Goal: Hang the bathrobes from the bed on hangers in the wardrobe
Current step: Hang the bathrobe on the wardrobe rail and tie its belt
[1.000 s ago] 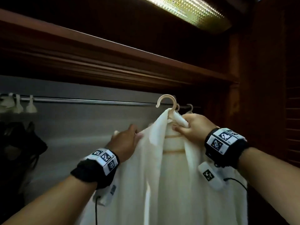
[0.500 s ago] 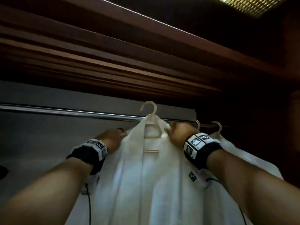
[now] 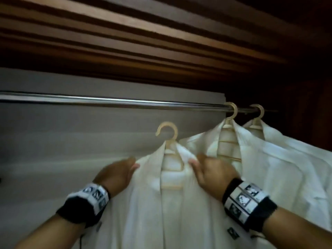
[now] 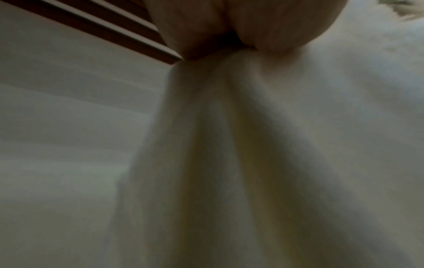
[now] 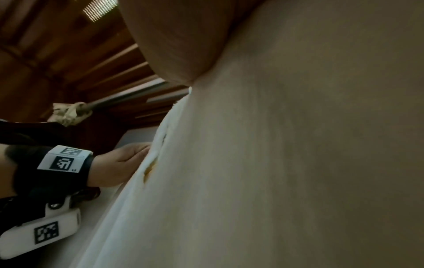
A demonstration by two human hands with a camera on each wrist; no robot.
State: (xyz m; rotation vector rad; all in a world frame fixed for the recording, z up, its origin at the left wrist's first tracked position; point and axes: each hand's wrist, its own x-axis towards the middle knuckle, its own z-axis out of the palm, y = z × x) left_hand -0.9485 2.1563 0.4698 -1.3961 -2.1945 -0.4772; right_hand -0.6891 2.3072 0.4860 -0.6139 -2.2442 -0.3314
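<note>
A white bathrobe [image 3: 161,203] hangs on a cream plastic hanger [image 3: 172,159] that I hold up with both hands. Its hook [image 3: 167,130] is in the air below the metal rail [image 3: 125,101], not touching it. My left hand [image 3: 118,173] grips the robe's left shoulder, fingers behind the cloth. My right hand [image 3: 212,169] grips the right shoulder by the collar. In the left wrist view my fingers [image 4: 229,27] bunch the fabric [image 4: 252,145]. The right wrist view shows my palm [image 5: 174,36] against the robe [image 5: 275,145], and my left hand [image 5: 119,165] at its far edge.
Two more white robes [image 3: 224,146] [image 3: 287,159] hang on hangers at the rail's right end, close beside my right hand. A dark wooden shelf [image 3: 161,33] runs just above the rail. The rail's left stretch [image 3: 53,97] is bare in front of a grey back wall [image 3: 53,141].
The hanger's hook overlapped the rail half a second ago and now sits below it. Both hands keep their grip on the robe's shoulders. The two hung robes have come into view.
</note>
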